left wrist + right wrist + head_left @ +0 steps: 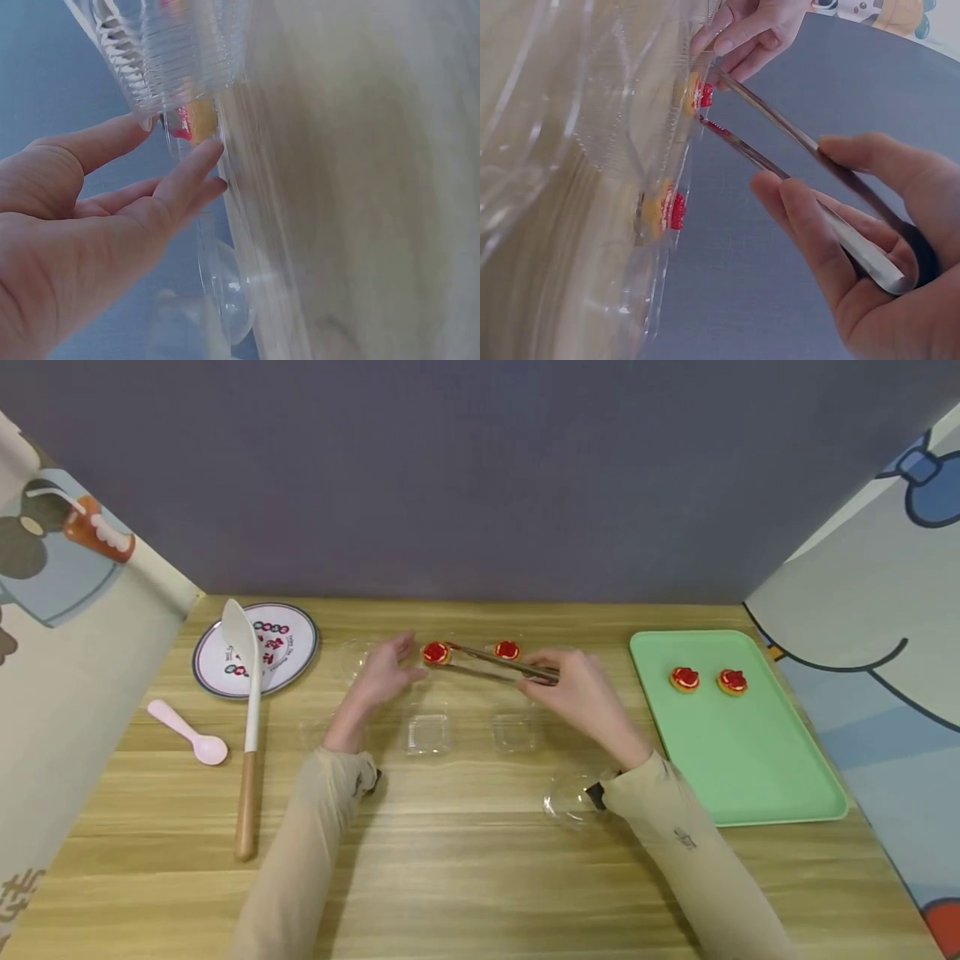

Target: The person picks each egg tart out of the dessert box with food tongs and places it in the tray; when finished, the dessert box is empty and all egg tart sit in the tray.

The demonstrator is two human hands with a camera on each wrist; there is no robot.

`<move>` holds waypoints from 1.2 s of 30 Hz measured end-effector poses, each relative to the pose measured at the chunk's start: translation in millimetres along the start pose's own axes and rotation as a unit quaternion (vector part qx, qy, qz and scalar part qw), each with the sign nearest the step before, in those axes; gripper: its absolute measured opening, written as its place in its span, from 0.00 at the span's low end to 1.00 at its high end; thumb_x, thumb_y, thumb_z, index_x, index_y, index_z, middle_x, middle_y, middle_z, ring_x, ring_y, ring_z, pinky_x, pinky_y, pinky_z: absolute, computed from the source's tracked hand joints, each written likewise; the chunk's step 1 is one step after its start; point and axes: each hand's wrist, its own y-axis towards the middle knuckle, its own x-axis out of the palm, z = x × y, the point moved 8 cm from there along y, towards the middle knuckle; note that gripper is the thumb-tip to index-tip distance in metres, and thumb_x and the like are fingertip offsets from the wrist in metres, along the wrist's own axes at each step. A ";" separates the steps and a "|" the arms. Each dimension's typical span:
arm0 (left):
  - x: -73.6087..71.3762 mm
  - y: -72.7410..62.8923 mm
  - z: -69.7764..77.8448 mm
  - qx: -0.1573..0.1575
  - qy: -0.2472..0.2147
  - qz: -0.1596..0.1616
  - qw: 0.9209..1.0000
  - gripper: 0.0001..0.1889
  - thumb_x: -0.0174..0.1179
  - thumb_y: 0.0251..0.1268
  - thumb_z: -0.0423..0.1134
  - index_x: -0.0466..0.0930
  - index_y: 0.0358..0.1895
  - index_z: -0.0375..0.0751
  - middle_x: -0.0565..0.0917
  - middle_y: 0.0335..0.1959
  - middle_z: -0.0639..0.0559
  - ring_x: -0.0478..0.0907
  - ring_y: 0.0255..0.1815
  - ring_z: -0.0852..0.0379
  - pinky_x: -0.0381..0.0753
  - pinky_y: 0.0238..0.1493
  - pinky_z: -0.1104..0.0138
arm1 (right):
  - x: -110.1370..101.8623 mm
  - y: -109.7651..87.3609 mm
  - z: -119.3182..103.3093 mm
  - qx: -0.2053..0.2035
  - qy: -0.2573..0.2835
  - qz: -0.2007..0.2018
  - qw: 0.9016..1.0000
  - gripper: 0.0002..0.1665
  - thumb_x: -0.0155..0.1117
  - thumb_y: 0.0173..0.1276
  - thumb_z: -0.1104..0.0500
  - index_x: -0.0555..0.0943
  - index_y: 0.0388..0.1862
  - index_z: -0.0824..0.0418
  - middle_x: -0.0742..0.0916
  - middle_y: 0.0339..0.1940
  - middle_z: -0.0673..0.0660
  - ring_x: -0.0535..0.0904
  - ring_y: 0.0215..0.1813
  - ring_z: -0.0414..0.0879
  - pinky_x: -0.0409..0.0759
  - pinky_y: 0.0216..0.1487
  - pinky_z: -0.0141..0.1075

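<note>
My right hand [573, 689] grips a pair of metal tongs [498, 660] whose arms are spread, with red smears on one tip in the right wrist view. The tips stand about a small red-topped tart [436, 652]; whether they touch it I cannot tell. Beside that tart, my left hand [386, 668] reaches in with its fingers extended. In the left wrist view its thumb [124, 139] is at the edge of a clear plastic container [180, 60]; contact is unclear. Another red-topped tart [507, 650] sits behind the tongs, among clear plastic.
A green tray [757, 760] on the right bears two tarts [685, 679]. Clear ribbed containers [428, 734] lie in front of the hands, a round clear piece [567, 800] near the right sleeve. At left are a patterned plate [296, 647], a long wooden-handled spatula [247, 802] and a pink spoon [208, 749].
</note>
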 end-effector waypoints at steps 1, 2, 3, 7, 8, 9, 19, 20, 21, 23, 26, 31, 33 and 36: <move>0.6 0.2 0.7 0.000 0.002 -0.002 1.000 0.43 0.62 0.73 0.23 0.49 0.85 0.28 0.57 0.84 0.32 0.56 0.85 0.36 0.57 0.85 0.51 | -0.3 1.7 -1.0 -0.001 0.000 -0.001 1.000 0.23 0.75 0.71 0.56 0.87 0.61 0.66 0.92 0.53 0.63 0.63 0.18 0.41 0.72 0.30 0.38; 1.0 0.5 1.3 0.001 0.006 -0.002 1.000 0.43 0.63 0.73 0.24 0.49 0.85 0.28 0.57 0.84 0.32 0.56 0.84 0.36 0.57 0.85 0.51 | -0.9 3.2 -2.1 -0.003 -0.001 0.001 1.000 0.23 0.76 0.70 0.57 0.87 0.61 0.66 0.92 0.50 0.62 0.61 0.17 0.40 0.69 0.27 0.36; 1.5 1.1 1.5 0.001 0.009 -0.003 1.000 0.43 0.63 0.73 0.24 0.49 0.85 0.28 0.58 0.84 0.32 0.57 0.84 0.36 0.57 0.85 0.51 | -1.5 4.4 -3.1 -0.004 -0.001 0.001 1.000 0.23 0.76 0.70 0.57 0.87 0.61 0.66 0.92 0.43 0.61 0.58 0.16 0.39 0.65 0.23 0.34; 2.7 3.1 1.5 0.002 0.013 -0.005 1.000 0.43 0.63 0.73 0.24 0.49 0.84 0.27 0.57 0.84 0.31 0.57 0.84 0.36 0.57 0.84 0.50 | -3.7 8.2 -8.0 -0.012 -0.008 0.000 1.000 0.23 0.76 0.70 0.59 0.87 0.60 0.66 0.82 0.21 0.54 0.55 0.15 0.37 0.54 0.17 0.30; 2.8 3.2 1.4 0.001 0.012 -0.005 1.000 0.43 0.63 0.73 0.24 0.49 0.84 0.27 0.57 0.84 0.31 0.56 0.84 0.36 0.57 0.85 0.51 | -4.0 9.0 -9.1 -0.013 -0.009 -0.001 1.000 0.23 0.76 0.70 0.59 0.87 0.60 0.66 0.80 0.19 0.53 0.56 0.15 0.37 0.54 0.17 0.29; 3.0 3.3 1.1 -0.001 0.009 -0.004 1.000 0.43 0.63 0.73 0.24 0.49 0.85 0.28 0.57 0.84 0.32 0.56 0.84 0.36 0.57 0.85 0.51 | -4.2 9.6 -10.0 -0.014 -0.010 -0.002 1.000 0.23 0.76 0.69 0.59 0.87 0.60 0.66 0.80 0.19 0.53 0.57 0.16 0.38 0.54 0.18 0.29; 3.8 2.6 1.9 -0.001 -0.006 -0.003 1.000 0.44 0.62 0.72 0.23 0.47 0.85 0.27 0.56 0.85 0.32 0.55 0.85 0.37 0.55 0.85 0.52 | -0.7 15.4 -13.6 -0.022 -0.020 -0.017 0.999 0.22 0.76 0.71 0.60 0.87 0.60 0.67 0.78 0.18 0.51 0.57 0.16 0.38 0.55 0.18 0.30; 3.7 2.9 1.5 -0.002 -0.006 -0.002 1.000 0.44 0.62 0.72 0.23 0.47 0.85 0.27 0.56 0.85 0.32 0.55 0.85 0.37 0.55 0.85 0.52 | 0.1 15.9 -13.9 -0.024 -0.021 -0.018 0.999 0.22 0.76 0.71 0.60 0.87 0.60 0.67 0.78 0.18 0.51 0.57 0.16 0.38 0.55 0.19 0.30; 3.7 3.0 1.0 -0.004 -0.006 -0.001 1.000 0.44 0.62 0.72 0.23 0.48 0.85 0.27 0.56 0.85 0.32 0.55 0.85 0.37 0.55 0.85 0.52 | 0.7 16.4 -14.3 -0.027 -0.023 -0.018 0.999 0.21 0.76 0.71 0.60 0.87 0.60 0.67 0.79 0.19 0.51 0.57 0.16 0.38 0.55 0.19 0.30; 3.6 3.1 0.4 -0.008 -0.006 0.000 1.000 0.44 0.63 0.72 0.23 0.47 0.85 0.28 0.56 0.85 0.33 0.55 0.85 0.37 0.55 0.85 0.52 | 1.9 16.9 -15.0 -0.034 -0.024 -0.019 0.999 0.21 0.76 0.71 0.60 0.87 0.59 0.67 0.82 0.22 0.53 0.58 0.17 0.38 0.56 0.19 0.30; 3.8 2.7 0.1 -0.013 -0.004 0.000 1.000 0.44 0.63 0.72 0.23 0.48 0.85 0.29 0.57 0.85 0.33 0.55 0.85 0.38 0.55 0.85 0.52 | 2.9 17.2 -16.3 -0.047 -0.023 -0.017 0.998 0.19 0.76 0.71 0.61 0.88 0.58 0.68 0.86 0.28 0.54 0.58 0.17 0.39 0.57 0.20 0.31; 3.1 1.3 0.1 -0.013 -0.001 0.001 1.000 0.44 0.63 0.72 0.23 0.48 0.85 0.28 0.57 0.84 0.32 0.56 0.85 0.37 0.56 0.85 0.51 | 3.3 16.6 -17.6 -0.067 -0.028 -0.012 0.997 0.19 0.77 0.70 0.61 0.88 0.57 0.68 0.89 0.33 0.58 0.56 0.18 0.38 0.57 0.22 0.32; 2.3 0.6 -0.4 -0.012 0.001 0.002 1.000 0.43 0.63 0.72 0.23 0.49 0.85 0.29 0.58 0.84 0.32 0.57 0.84 0.37 0.57 0.85 0.50 | 4.0 16.2 -17.5 -0.071 -0.030 -0.011 0.997 0.19 0.78 0.70 0.61 0.89 0.57 0.68 0.92 0.39 0.60 0.55 0.18 0.38 0.57 0.23 0.33; 1.2 -0.3 -1.1 -0.010 0.004 0.003 1.000 0.43 0.63 0.72 0.23 0.49 0.85 0.28 0.60 0.83 0.31 0.58 0.84 0.36 0.57 0.84 0.49 | 5.8 15.9 -16.8 -0.076 -0.030 -0.013 0.997 0.19 0.77 0.71 0.60 0.89 0.57 0.68 0.92 0.43 0.61 0.54 0.18 0.37 0.56 0.24 0.33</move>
